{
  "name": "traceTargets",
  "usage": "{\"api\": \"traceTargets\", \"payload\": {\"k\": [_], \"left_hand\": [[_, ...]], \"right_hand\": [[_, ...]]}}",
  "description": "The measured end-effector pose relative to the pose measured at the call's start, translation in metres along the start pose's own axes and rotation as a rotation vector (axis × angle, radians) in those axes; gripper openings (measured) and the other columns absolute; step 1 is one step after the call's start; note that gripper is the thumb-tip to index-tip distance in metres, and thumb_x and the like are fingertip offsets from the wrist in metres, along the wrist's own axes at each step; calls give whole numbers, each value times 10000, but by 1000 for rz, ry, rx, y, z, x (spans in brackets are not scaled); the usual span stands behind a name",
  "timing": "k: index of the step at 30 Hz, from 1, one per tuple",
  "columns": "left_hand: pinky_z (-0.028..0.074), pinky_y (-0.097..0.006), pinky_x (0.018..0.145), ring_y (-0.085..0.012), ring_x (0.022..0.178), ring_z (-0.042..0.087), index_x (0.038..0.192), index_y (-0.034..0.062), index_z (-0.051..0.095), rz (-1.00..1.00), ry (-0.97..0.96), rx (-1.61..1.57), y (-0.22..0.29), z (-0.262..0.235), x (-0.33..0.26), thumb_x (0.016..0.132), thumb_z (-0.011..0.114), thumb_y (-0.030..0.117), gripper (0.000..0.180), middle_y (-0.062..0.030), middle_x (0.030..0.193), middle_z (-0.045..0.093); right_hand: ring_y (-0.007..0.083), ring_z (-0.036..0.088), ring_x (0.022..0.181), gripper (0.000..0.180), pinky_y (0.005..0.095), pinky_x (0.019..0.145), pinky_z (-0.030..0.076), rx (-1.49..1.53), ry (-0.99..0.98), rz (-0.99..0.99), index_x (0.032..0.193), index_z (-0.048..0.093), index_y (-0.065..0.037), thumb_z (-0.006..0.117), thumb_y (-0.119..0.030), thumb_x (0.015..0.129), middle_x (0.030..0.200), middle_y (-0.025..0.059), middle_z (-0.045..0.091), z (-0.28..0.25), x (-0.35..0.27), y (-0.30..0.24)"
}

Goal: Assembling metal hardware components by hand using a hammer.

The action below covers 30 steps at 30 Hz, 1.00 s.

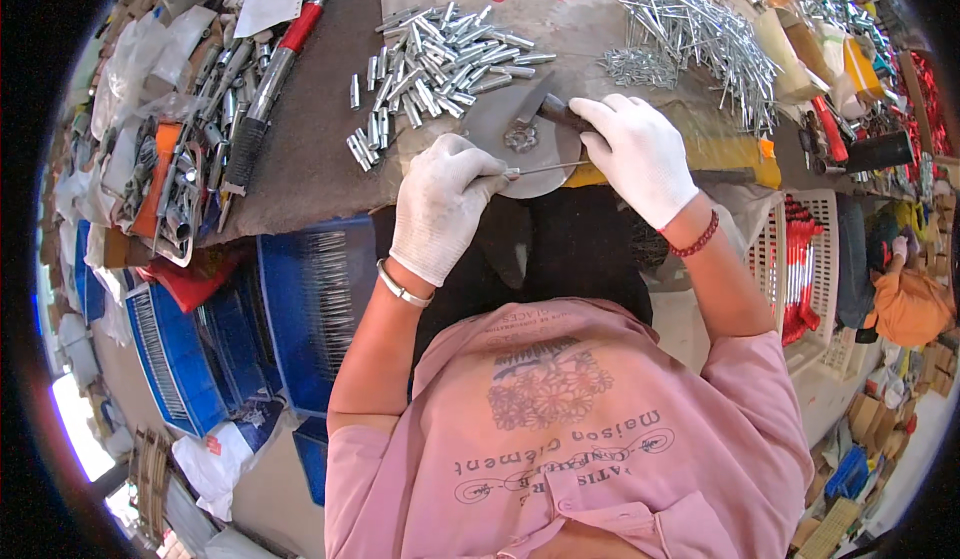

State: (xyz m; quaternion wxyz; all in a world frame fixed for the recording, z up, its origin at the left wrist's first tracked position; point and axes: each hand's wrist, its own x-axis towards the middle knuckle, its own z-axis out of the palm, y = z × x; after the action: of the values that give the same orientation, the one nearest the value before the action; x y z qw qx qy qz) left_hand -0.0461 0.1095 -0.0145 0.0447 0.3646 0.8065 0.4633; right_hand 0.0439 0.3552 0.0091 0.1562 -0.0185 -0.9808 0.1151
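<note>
My left hand (440, 204), in a white knit glove, pinches one end of a thin metal rod (550, 168). The rod points right over the lower part of a round grey metal plate (490, 119) at the table's front edge. My right hand (640, 154), also gloved in white, has its fingers closed round the dark handle (563, 112) of a hammer-like tool. This tool's dark wedge-shaped head (532, 99) is above the plate, next to a small shiny lump (520, 138). Beyond the plate lies a pile of short silver metal sleeves (440, 64).
Long thin metal pins (690, 39) are heaped at the far right. Hand tools and a red-and-black bar (275, 79) crowd the left side. Blue crates (315, 299) stand below left, a white crate (822, 249) below right. Another person in orange (910, 304) is far right.
</note>
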Motion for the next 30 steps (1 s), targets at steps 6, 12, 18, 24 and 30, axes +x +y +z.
{"api": "traceTargets", "payload": {"k": [6, 12, 18, 24, 30], "left_hand": [[536, -427, 748, -327, 851, 682, 860, 66, 766, 31, -1, 85, 3, -4, 3, 795, 846, 80, 104, -109, 880, 676], [540, -419, 753, -329, 858, 686, 885, 61, 776, 9, -11, -3, -6, -2, 0, 798, 841, 70, 109, -122, 898, 680], [537, -423, 750, -334, 848, 682, 893, 45, 770, 64, 16, 16, -9, -3, 2, 797, 830, 43, 113, -130, 883, 665], [533, -408, 754, -324, 844, 682, 908, 30, 760, -82, -64, -47, 0, -9, 4, 796, 832, 36, 133, -132, 897, 663], [529, -400, 763, -320, 848, 677, 882, 21, 760, -105, -80, -46, 5, -10, 4, 799, 838, 36, 115, -131, 895, 664]], "right_hand": [[362, 717, 880, 377, 452, 742, 605, 288, 96, 18, 1277, 718, -183, 728, -97, 909, 1050, 123, 698, -26, -27, -17], [274, 683, 760, 436, 400, 640, 567, 108, -33, -177, 1361, 686, -245, 631, -99, 954, 886, 60, 606, -31, -48, -39], [325, 681, 786, 447, 402, 709, 562, 391, -24, -49, 1368, 693, -148, 730, -50, 934, 927, 119, 651, -32, -37, -40], [319, 722, 851, 518, 376, 739, 581, 513, 208, -68, 1375, 706, -142, 775, 8, 884, 1022, 128, 722, -55, -31, -47], [320, 720, 819, 511, 372, 725, 582, 482, 155, -41, 1374, 712, -151, 770, 7, 892, 997, 126, 721, -51, -33, -43]]}}
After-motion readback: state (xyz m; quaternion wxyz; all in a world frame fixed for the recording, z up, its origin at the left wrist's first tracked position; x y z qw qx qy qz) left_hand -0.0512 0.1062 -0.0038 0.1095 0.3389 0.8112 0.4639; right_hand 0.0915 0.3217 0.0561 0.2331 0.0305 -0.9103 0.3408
